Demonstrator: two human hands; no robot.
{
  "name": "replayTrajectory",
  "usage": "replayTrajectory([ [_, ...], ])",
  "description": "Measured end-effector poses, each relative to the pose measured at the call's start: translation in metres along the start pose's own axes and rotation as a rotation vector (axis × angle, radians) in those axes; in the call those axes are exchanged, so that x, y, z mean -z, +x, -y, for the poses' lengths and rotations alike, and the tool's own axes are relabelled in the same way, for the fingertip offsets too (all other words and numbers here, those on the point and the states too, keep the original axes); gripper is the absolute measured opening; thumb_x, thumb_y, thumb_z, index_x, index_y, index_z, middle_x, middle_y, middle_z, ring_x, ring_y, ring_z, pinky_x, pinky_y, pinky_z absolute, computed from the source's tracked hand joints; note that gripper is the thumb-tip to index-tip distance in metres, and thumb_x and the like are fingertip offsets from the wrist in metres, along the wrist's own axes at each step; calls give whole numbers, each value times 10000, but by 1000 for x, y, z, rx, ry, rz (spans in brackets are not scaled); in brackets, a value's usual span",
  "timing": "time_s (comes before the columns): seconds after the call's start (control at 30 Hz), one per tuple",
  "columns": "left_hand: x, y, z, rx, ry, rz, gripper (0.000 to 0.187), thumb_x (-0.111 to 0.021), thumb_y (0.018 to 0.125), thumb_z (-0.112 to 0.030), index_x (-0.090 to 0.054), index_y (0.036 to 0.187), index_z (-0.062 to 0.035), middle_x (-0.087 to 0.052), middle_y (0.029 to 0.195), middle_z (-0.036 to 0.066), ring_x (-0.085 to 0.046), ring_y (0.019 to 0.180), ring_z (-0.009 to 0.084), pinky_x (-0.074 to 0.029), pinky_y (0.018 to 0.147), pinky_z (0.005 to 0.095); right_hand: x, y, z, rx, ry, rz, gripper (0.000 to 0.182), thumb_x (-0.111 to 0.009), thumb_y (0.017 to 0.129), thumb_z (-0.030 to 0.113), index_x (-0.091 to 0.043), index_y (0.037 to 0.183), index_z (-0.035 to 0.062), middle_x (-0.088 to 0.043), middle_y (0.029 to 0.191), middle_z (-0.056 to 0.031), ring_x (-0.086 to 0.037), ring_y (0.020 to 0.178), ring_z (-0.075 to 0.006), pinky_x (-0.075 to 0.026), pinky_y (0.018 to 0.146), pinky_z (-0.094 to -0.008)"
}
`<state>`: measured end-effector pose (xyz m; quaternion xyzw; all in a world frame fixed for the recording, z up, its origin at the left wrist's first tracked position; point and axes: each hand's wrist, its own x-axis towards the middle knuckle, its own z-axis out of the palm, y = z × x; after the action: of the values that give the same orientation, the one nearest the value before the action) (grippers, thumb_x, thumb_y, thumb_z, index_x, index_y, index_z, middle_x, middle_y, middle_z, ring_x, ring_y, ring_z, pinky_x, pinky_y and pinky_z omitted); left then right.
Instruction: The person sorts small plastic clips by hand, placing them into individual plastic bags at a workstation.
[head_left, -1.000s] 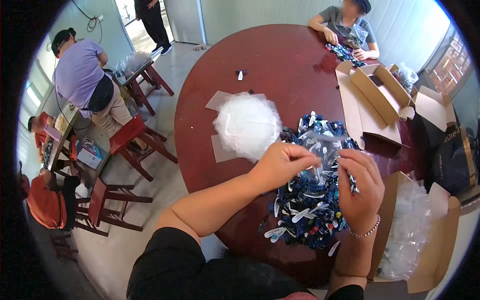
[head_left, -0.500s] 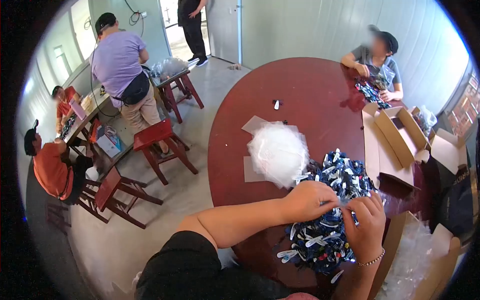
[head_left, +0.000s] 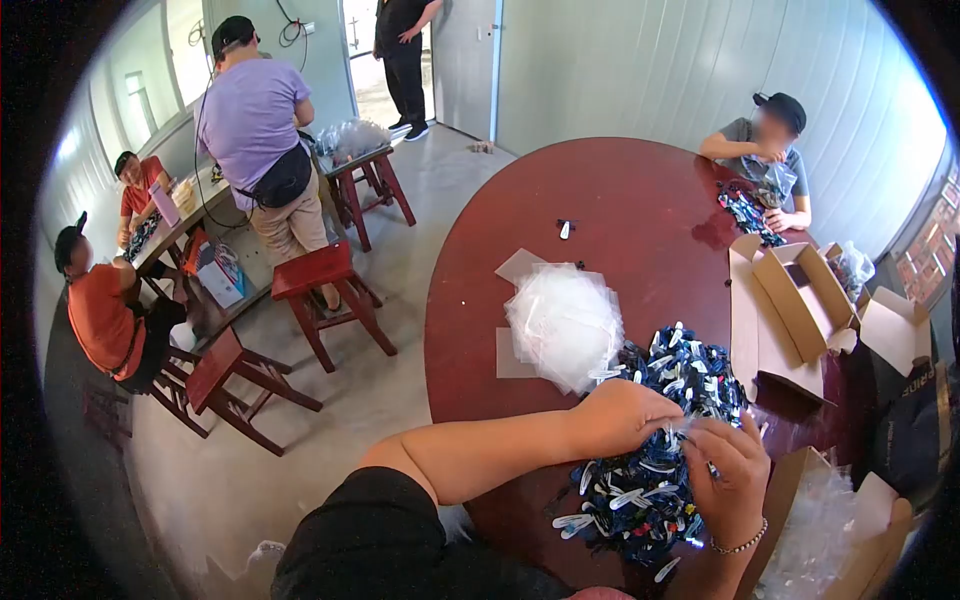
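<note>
Over a heap of dark hair clips (head_left: 640, 495) with white and silvery parts, my left hand (head_left: 625, 412) and my right hand (head_left: 728, 465) meet fingertip to fingertip. Both pinch a small clear plastic bag (head_left: 684, 424), mostly hidden by the fingers. Whether anything is inside it I cannot make out. A beaded bracelet circles my right wrist. Beyond my left hand lies a pile of flat clear plastic bags (head_left: 565, 325), its edge touching the clips.
On the round red table (head_left: 480, 260) a lone clip (head_left: 565, 230) lies farther off. Open cardboard boxes (head_left: 800, 300) stand at the right; a nearer carton (head_left: 790, 510) holds clear bags. A co-worker (head_left: 775, 150) sits across, and others work by red stools (head_left: 315, 270) at the left.
The view has shifted slightly, so the scene sits lower. My hands stay together over the clips, with the right fingers a little more spread. The co-worker across has raised a hand toward the face.
</note>
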<state>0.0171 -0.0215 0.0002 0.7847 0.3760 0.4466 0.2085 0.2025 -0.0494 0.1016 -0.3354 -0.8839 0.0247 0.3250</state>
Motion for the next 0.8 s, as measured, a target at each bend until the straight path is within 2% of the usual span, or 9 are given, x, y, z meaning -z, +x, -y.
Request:
replayTrajectory([
  [0.07,1,1,1,-15,52,17,240,-627,869,-152,-680,1097,-97,-690,1075,114,-678,920,306,-542,802,395,2,2,7,-80,66,140,185,-693,781,49,-693,966,35,-710,951,-115,-676,916,-290,-412,975,-488],
  [0.2,-1,0,5,-72,109,-10,333,-612,837,-85,-650,1168,-100,-677,1126,122,-673,954,309,-541,831,395,-3,-2,-1,-73,59,185,212,-668,814,54,-688,1024,37,-703,1013,-123,-664,977,-303,-404,980,-482],
  [0.27,1,1,5,-70,119,-20,402,-588,818,-30,-619,1215,-84,-666,1151,146,-663,1003,319,-536,868,395,-5,-3,-4,-13,4,234,192,-647,841,67,-669,1031,53,-683,1074,-114,-649,1011,-279,-398,978,-529],
  [0.4,-2,2,13,-119,104,-94,401,-562,823,-12,-612,1218,-55,-651,1174,175,-647,1050,335,-527,897,395,-6,-3,-7,11,-12,238,182,-617,868,72,-665,1042,49,-680,1086,-112,-644,1021,-279,-408,974,-514],
  [0.47,1,2,13,-87,91,-59,421,-572,804,9,-605,1221,-37,-634,1199,197,-629,1084,348,-513,923,399,-5,-2,-6,-98,82,342,213,-534,921,63,-626,1112,42,-653,1160,-141,-605,1100,-323,-363,1033,-508],
  [0.6,-4,2,18,-64,101,-91,367,-569,796,-7,-609,1161,-1,-633,1203,168,-600,1123,326,-480,951,396,-9,-6,-8,-162,90,373,273,-508,935,84,-580,1197,54,-642,1167,-166,-588,1108,-352,-347,1045,-524],
  [0.67,0,3,15,-32,165,-104,503,-663,752,-42,-585,1249,-35,-594,1271,173,-538,1218,333,-431,1016,431,-8,-4,-5,-156,53,382,292,-547,918,112,-581,1203,54,-619,1206,-173,-567,1141,-358,-342,1046,-533],
  [0.73,5,4,10,-42,218,-102,520,-663,750,-58,-563,1259,-17,-570,1292,170,-497,1249,339,-397,1031,470,-8,-2,-3,-151,16,397,320,-586,901,139,-581,1209,55,-596,1246,-180,-547,1174,-364,-337,1047,-542],
  [0.8,5,1,6,-49,267,-104,539,-662,749,-73,-542,1269,2,-545,1312,167,-457,1281,345,-362,1046,509,-9,-2,-2,-36,-67,403,447,-689,825,189,-576,1236,55,-516,1343,-198,-479,1255,-386,-325,1048,-560],
])
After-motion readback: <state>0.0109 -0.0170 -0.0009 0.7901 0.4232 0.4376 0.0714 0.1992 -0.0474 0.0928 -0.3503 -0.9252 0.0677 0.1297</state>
